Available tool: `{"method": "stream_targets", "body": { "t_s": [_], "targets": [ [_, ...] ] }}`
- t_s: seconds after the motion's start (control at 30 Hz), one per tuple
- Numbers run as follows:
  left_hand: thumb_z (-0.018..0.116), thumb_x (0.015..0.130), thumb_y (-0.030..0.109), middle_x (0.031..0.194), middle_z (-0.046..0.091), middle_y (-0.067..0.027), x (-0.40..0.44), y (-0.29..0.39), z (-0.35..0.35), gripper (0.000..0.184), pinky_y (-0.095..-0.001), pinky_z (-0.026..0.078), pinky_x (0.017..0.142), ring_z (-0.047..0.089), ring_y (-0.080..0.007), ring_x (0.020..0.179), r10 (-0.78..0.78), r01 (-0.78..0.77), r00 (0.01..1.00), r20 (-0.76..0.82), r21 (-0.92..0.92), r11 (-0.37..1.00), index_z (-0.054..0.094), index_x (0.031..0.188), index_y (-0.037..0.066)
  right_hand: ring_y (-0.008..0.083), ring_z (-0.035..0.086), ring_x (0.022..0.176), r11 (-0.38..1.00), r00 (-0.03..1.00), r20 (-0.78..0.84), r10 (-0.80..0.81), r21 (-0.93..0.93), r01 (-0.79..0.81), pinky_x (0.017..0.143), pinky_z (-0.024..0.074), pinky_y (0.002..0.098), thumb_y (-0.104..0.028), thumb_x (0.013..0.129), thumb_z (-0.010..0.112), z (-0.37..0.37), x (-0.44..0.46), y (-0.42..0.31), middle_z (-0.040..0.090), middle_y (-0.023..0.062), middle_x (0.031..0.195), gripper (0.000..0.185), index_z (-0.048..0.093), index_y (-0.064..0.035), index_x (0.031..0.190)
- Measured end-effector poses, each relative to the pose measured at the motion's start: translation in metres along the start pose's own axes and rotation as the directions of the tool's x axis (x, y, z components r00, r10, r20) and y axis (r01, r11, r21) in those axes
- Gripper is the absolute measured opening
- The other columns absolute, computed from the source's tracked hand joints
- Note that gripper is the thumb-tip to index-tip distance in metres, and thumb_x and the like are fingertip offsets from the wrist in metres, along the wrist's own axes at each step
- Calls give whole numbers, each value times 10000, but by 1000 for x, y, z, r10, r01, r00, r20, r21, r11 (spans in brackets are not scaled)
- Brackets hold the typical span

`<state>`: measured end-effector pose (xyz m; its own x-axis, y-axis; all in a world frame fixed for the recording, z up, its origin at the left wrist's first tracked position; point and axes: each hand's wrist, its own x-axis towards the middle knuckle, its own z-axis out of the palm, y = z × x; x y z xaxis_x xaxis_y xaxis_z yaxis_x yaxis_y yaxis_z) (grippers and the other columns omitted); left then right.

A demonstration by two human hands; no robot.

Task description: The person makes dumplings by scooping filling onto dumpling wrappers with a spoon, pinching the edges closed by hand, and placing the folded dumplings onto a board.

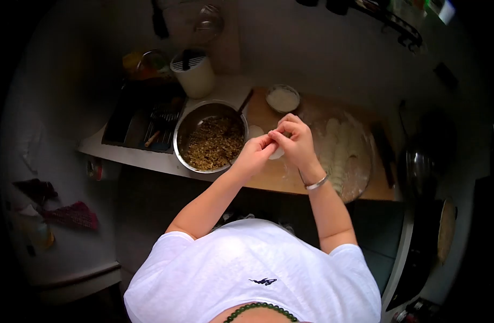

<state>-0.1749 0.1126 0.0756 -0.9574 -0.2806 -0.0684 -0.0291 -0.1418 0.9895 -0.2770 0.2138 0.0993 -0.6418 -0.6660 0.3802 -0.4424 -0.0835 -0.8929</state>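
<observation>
My left hand and my right hand meet above the wooden board, their fingertips pinched together on a dumpling mostly hidden by the fingers. Below them shows a pale, round dough wrapper; another wrapper lies behind my left hand. To the left stands a metal bowl of brown-green chopped filling, a dark-handled utensil leaning in it. Rows of pale dumplings lie on a round, floured tray to the right of my right hand.
A small bowl of white flour sits at the back of the wooden board. Further left are a white container with a slotted top and a dark tray of utensils. A dark pan is at the right.
</observation>
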Motion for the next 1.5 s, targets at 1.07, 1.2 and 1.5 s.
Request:
{"method": "stream_targets", "body": {
  "t_s": [1.07,1.2,1.5],
  "targets": [
    [436,942,96,1288,483,-130,37,-173,203,458,-288,475,841,583,-177,998,-265,304,935,236,-147,941,310,1378,36,399,561,913,459,817,-470,333,-676,-576,786,460,459,-27,738,580,-229,-152,216,587,229,984,273,588,-6,1010],
    [461,929,109,1205,542,-107,11,-165,160,422,-264,477,806,595,-156,924,-312,328,937,160,-86,941,379,1334,28,370,514,1022,539,881,-361,304,-698,-472,860,433,436,-40,709,645,-243,-145,247,537,225,1088,398,542,6,1091],
    [467,919,85,1064,589,-72,-36,-158,76,326,-242,470,762,584,-121,848,-357,350,927,-120,-76,934,481,1239,26,344,570,881,730,897,-338,284,-531,-431,775,460,416,-71,723,659,-180,-90,167,591,208,936,277,580,23,972]
  ]
}}
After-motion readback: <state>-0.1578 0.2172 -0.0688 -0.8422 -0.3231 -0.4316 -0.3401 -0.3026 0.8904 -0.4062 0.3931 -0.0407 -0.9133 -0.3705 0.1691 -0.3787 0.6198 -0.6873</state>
